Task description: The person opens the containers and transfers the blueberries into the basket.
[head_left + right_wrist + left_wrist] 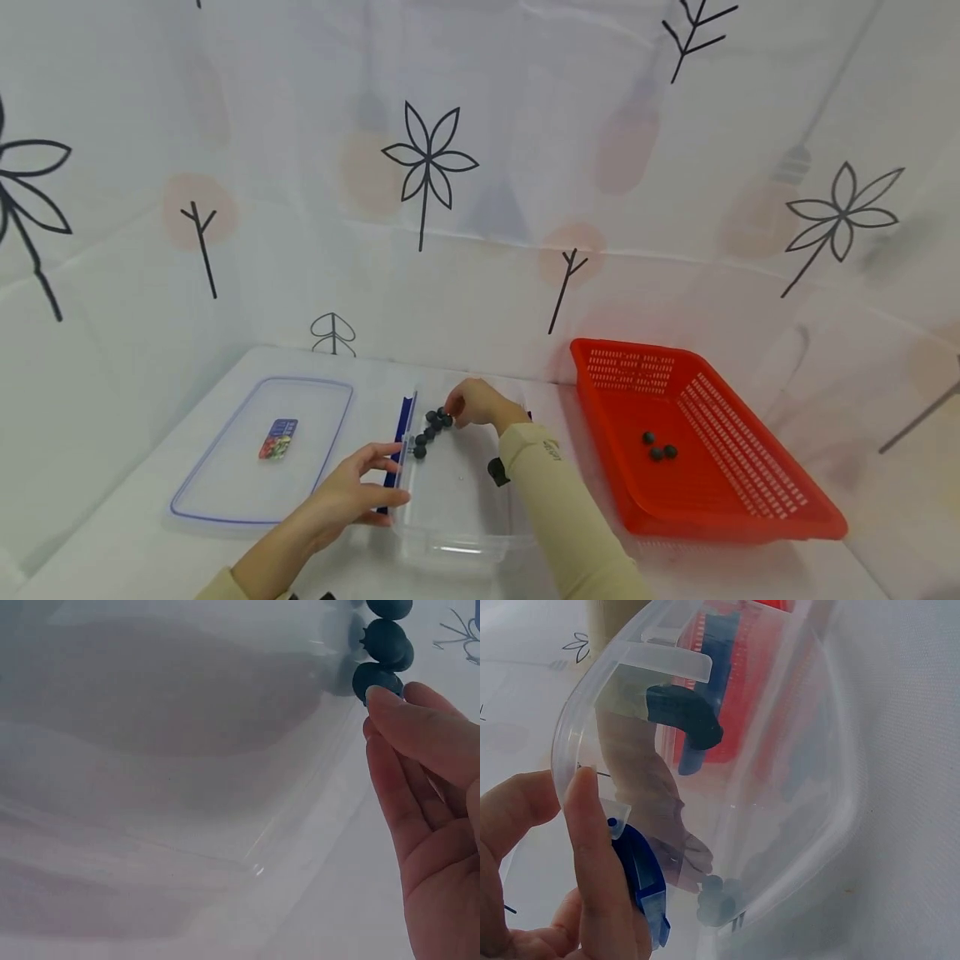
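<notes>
A clear plastic box (461, 500) with blue side latches stands in front of me. Several blueberries (429, 433) lie in a line along its left wall. My left hand (352, 492) holds the box's left rim, thumb and fingers to either side of it in the left wrist view, beside a blue latch (643, 877). Inside the box at its far left, my right hand (480, 402) pinches a blueberry (375, 679) at the end of the line between thumb and fingertips. In the left wrist view, the berries are blurred through the plastic.
To the right stands a red perforated basket (637, 500) with 3 blueberries (657, 453) in it. A clear lid (225, 475) with a blue edge and a coloured label (278, 439) lies on the left of the white table. A patterned cloth (480, 292) hangs behind.
</notes>
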Demonstrator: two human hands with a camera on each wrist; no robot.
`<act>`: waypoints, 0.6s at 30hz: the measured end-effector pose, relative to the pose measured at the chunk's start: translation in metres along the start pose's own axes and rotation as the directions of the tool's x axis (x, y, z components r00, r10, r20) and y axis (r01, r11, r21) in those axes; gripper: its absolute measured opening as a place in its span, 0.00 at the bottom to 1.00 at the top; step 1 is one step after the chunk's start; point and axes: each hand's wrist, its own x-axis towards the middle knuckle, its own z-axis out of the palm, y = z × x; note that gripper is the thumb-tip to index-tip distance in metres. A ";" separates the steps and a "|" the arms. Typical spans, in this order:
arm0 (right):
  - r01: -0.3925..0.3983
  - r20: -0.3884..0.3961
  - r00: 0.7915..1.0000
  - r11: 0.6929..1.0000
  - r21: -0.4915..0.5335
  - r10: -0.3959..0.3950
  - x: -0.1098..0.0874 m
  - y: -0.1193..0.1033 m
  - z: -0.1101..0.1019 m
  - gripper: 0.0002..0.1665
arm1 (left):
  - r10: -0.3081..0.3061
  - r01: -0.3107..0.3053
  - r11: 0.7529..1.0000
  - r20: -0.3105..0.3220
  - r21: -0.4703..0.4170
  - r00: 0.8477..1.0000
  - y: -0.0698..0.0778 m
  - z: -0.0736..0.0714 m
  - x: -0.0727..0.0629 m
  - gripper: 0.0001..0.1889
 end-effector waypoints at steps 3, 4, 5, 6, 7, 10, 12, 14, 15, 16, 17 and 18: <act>-0.011 0.010 1.000 0.999 -0.034 0.011 0.001 0.000 0.002 0.13 | 0.007 -0.007 1.000 0.004 -0.005 1.000 -0.002 0.000 0.001 0.37; -0.014 0.014 1.000 0.999 -0.039 0.014 0.001 0.000 0.002 0.13 | 0.011 -0.011 1.000 0.005 -0.003 1.000 -0.002 0.000 0.002 0.37; -0.020 0.021 1.000 0.999 -0.041 0.021 0.002 0.000 0.003 0.13 | 0.014 -0.014 1.000 0.004 -0.003 1.000 -0.002 0.000 0.002 0.37; -0.024 0.026 0.999 0.999 -0.048 0.025 0.002 0.000 0.003 0.13 | 0.017 -0.017 1.000 0.000 -0.002 1.000 -0.003 0.000 0.002 0.36; -0.028 0.034 0.999 0.998 -0.058 0.030 0.003 0.000 0.003 0.13 | 0.018 -0.018 1.000 -0.001 -0.001 1.000 -0.003 0.000 0.002 0.37; -0.044 0.057 0.997 0.996 -0.075 0.049 0.003 -0.001 0.004 0.12 | 0.016 -0.016 1.000 -0.003 0.000 1.000 -0.002 0.000 0.002 0.37; -0.054 0.075 0.995 0.995 -0.080 0.060 0.002 -0.001 0.005 0.12 | 0.011 -0.012 1.000 -0.003 -0.002 1.000 -0.001 0.000 0.001 0.37; -0.056 0.100 0.993 0.995 -0.083 0.064 0.001 -0.001 0.005 0.12 | 0.006 -0.006 1.000 -0.002 -0.005 1.000 -0.001 0.000 0.001 0.36; -0.055 0.111 0.992 0.995 -0.083 0.064 0.000 -0.002 0.005 0.11 | 0.002 -0.002 1.000 -0.003 -0.006 1.000 0.000 0.000 0.001 0.36; -0.050 0.121 0.991 0.995 -0.085 0.060 0.000 -0.002 0.005 0.11 | -0.002 0.002 1.000 -0.005 -0.005 1.000 0.000 0.000 0.001 0.36; -0.046 0.129 0.990 0.995 -0.084 0.057 0.000 -0.002 0.006 0.11 | -0.006 0.006 1.000 -0.008 -0.004 1.000 0.000 0.000 0.000 0.36; -0.036 0.134 0.990 0.996 -0.083 0.047 -0.001 -0.002 0.006 0.11 | -0.008 0.008 1.000 -0.006 -0.002 1.000 0.000 0.000 0.000 0.36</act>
